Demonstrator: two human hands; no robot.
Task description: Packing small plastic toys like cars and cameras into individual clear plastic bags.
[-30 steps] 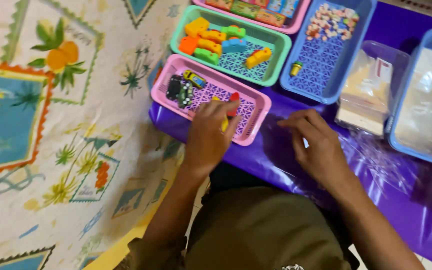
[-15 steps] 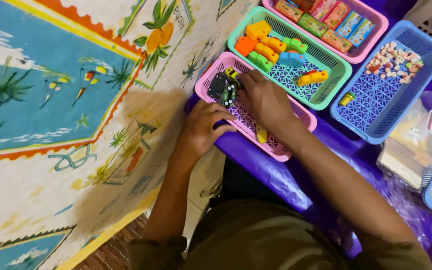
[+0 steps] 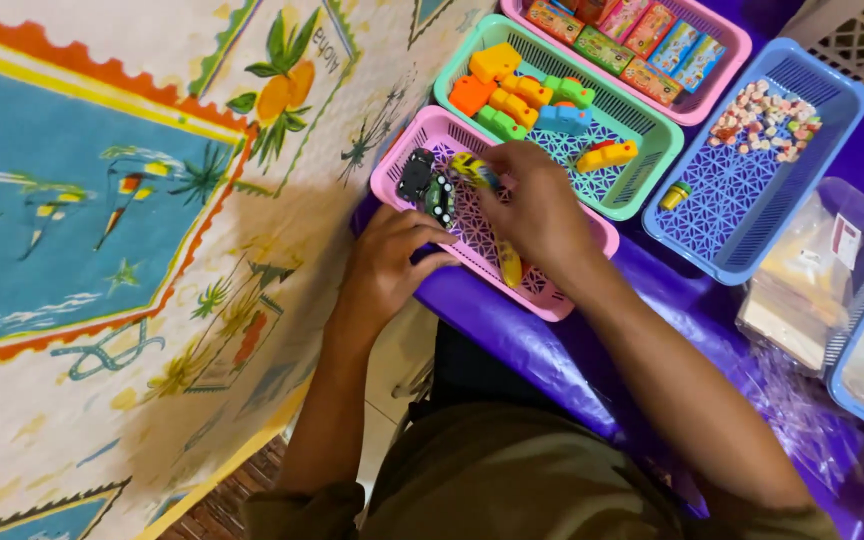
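Hands meet over the pink basket [image 3: 552,290] at the purple counter's [image 3: 542,350] left edge: right hand [image 3: 537,205], grip pinching a yellow-green toy [image 3: 472,168]; left hand [image 3: 392,265], grip curled on the basket's near rim.

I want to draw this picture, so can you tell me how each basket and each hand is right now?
Pink basket: nearly empty, a few small toys inside.
Green basket: partly filled with bright blocks.
Blue basket: small pieces heaped at its far end.
Far pink basket: holds a row of little boxes.
Left hand: grip on the pink basket's near edge.
Right hand: inside the pink basket, fingers at a small yellow toy.
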